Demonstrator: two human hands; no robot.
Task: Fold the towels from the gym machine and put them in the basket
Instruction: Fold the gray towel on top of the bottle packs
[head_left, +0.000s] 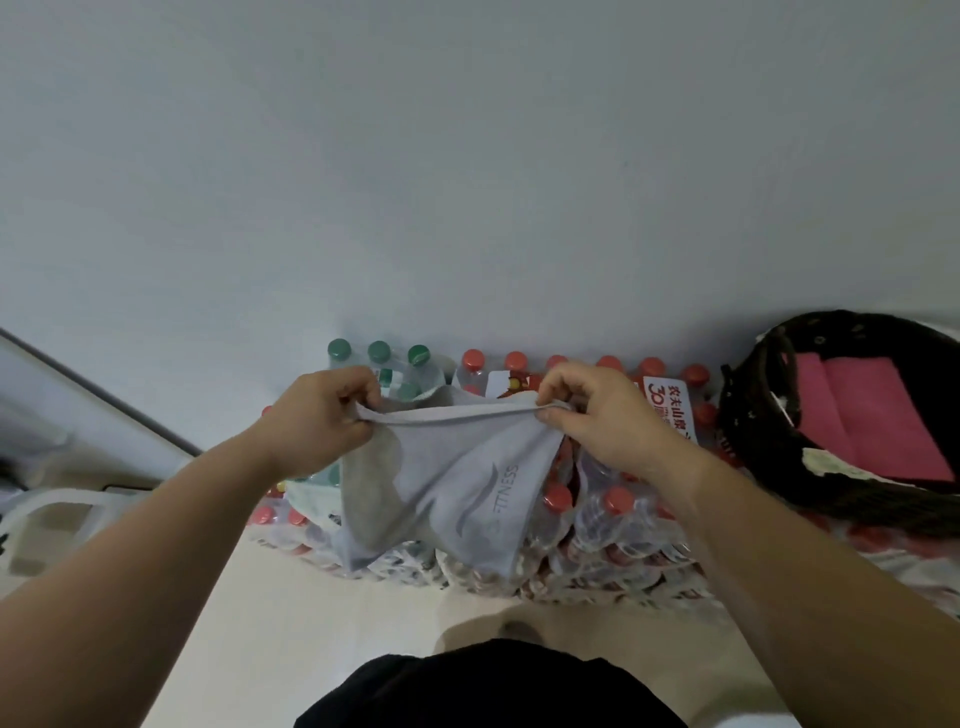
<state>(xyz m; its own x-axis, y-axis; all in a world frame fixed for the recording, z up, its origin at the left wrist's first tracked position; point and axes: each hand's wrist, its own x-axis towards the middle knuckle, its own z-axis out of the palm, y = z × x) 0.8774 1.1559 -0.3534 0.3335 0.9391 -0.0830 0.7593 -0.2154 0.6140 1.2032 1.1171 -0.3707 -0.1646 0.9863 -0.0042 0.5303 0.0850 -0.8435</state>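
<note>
At the far left edge a pale, white-framed piece of equipment (47, 514) stands on the cream floor (291, 618), too blurred at the rim of the view to name more closely. Moving right, the left hand (317, 421) reaches forward with its fingers (363, 387) curled shut on the left corner of a grey towel (441, 483), pinching the hem between thumb and fingertips. The towel hangs in the air between both hands, its top edge pulled nearly taut from one hand to the other, the rest drooping in loose folds. A curved logo and part of the word "FITNESS" show on the front of it, running sideways. Behind and below the towel, shrink-wrapped packs of water bottles are stacked against a plain grey wall (467, 156): a few green-capped bottles (379, 353) at the left, then many red-capped bottles (613, 499) spreading to the right, one pack carrying a white label with red characters (670, 405). The right hand (602, 415) holds the towel's other top corner, its fingers (558, 382) closed tight on the hem, thumb underneath. Further right, a dark woven basket (769, 457) rests tilted on the bottle packs, well apart from the grey towel, and folded pink towels (872, 421) lie flat inside it. At the bottom centre, the person's black clothing (488, 691) fills the lower edge of the view.
</note>
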